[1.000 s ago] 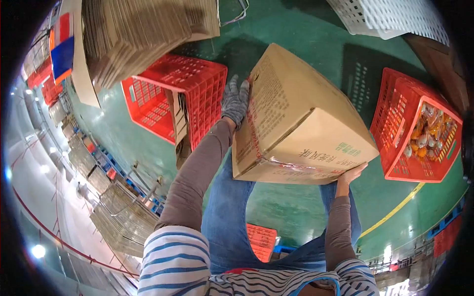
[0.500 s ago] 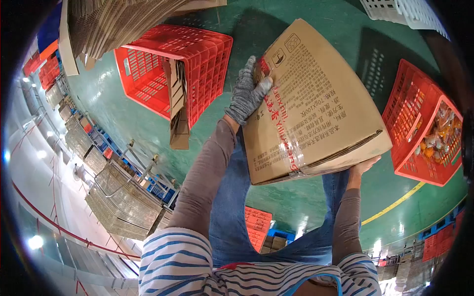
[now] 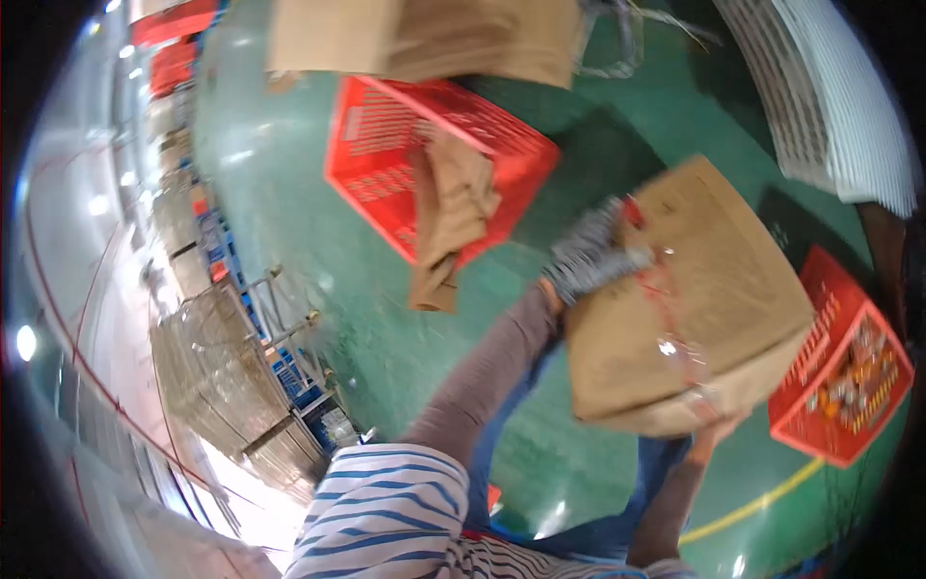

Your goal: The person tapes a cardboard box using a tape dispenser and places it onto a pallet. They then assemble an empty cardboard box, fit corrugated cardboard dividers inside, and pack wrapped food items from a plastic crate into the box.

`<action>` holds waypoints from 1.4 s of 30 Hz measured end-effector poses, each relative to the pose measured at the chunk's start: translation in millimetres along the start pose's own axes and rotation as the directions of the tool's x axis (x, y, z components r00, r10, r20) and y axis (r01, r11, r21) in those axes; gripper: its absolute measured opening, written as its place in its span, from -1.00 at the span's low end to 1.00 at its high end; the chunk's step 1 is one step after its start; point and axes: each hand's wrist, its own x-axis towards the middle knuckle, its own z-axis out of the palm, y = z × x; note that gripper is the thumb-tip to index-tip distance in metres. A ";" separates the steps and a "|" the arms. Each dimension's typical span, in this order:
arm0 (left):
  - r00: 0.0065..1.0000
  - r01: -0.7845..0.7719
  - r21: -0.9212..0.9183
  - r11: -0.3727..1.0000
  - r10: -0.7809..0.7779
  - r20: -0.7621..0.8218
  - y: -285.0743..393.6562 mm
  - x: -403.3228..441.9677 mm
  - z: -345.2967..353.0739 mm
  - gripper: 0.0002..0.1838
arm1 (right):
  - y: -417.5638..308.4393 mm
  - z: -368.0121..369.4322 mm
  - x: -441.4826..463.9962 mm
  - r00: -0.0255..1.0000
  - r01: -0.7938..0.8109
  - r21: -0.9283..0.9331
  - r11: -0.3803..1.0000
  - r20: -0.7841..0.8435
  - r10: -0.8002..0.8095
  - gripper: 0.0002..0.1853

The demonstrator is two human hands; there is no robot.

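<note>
A taped cardboard box (image 3: 704,289) with printed writing, blurred by motion, is held between my two hands above the floor. My left hand (image 3: 593,256), in a grey knit glove, presses against its left side with the thumb over the top face, close to the red-printed clear tape. Under the near lower edge, my bare right hand (image 3: 714,432) supports the box, its fingers partly hidden beneath it.
A red crate (image 3: 521,164) with folded cardboard (image 3: 453,207) stands ahead on the left. To the right is another red crate (image 3: 805,415) holding small orange packages. Larger cardboard (image 3: 338,34) lies at the top, and a white slatted crate (image 3: 820,96) at upper right.
My view has turned, so the crates and shelving have shifted in the picture. The box, held in both hands, now appears lower and farther right.
</note>
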 end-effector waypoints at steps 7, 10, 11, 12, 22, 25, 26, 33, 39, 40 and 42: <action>0.976 0.217 0.203 0.955 -0.218 -0.019 133.0 -118.4 -84.5 -0.04 | -68.7 -59.8 -81.6 0.940 -0.337 0.202 0.920 0.012 0.341 -0.30; 0.990 0.120 0.156 0.980 -0.106 -0.098 143.0 -188.5 -114.8 -0.09 | -105.2 -70.0 -107.9 0.978 -0.204 0.531 0.823 0.075 0.194 -0.39; 0.992 0.066 0.120 0.991 -0.052 -0.117 143.4 -215.6 -117.3 -0.11 | -141.4 -77.3 -121.1 0.960 -0.267 0.387 0.883 0.021 0.281 -0.40; 0.983 0.093 0.078 0.993 -0.079 -0.164 152.9 -247.0 -122.7 -0.11 | -165.8 -89.7 -128.8 0.967 -0.237 0.415 0.878 0.011 0.256 -0.40; 0.857 -0.115 -0.448 0.887 -0.139 -0.496 133.2 -462.4 -184.5 -0.12 | -443.6 -151.8 -270.3 0.936 0.294 -0.289 0.911 0.278 -0.214 -0.37; 0.867 -0.247 -0.595 0.765 -0.100 -0.489 89.2 -476.6 -216.9 -0.19 | -512.3 -110.8 -393.0 0.912 0.407 -0.139 0.903 0.117 -0.393 -0.55; 0.869 -0.284 -0.628 0.724 -0.083 -0.488 63.0 -477.1 -230.6 -0.22 | -510.2 -97.5 -420.3 0.904 0.426 -0.129 0.895 0.095 -0.416 -0.55; 0.821 -0.453 -0.663 0.595 -0.011 -0.571 -52.2 -554.6 -426.7 -0.30 | -494.6 44.7 -466.7 0.703 0.711 -0.126 0.692 0.149 -0.696 -0.48; 0.772 -0.501 -0.680 0.535 -0.079 -0.631 -142.6 -568.1 -597.1 -0.30 | -538.1 235.9 -598.0 0.724 0.639 0.007 0.769 0.333 -0.605 -0.48; 0.767 -0.504 -0.668 0.548 -0.072 -0.638 -159.7 -565.6 -627.1 -0.30 | -543.3 274.3 -604.8 0.721 0.644 0.006 0.765 0.331 -0.609 -0.48; 0.743 -0.518 -0.681 0.518 -0.123 -0.658 -192.4 -563.4 -686.5 -0.31 | -557.4 355.0 -620.5 0.722 0.638 0.005 0.770 0.342 -0.601 -0.49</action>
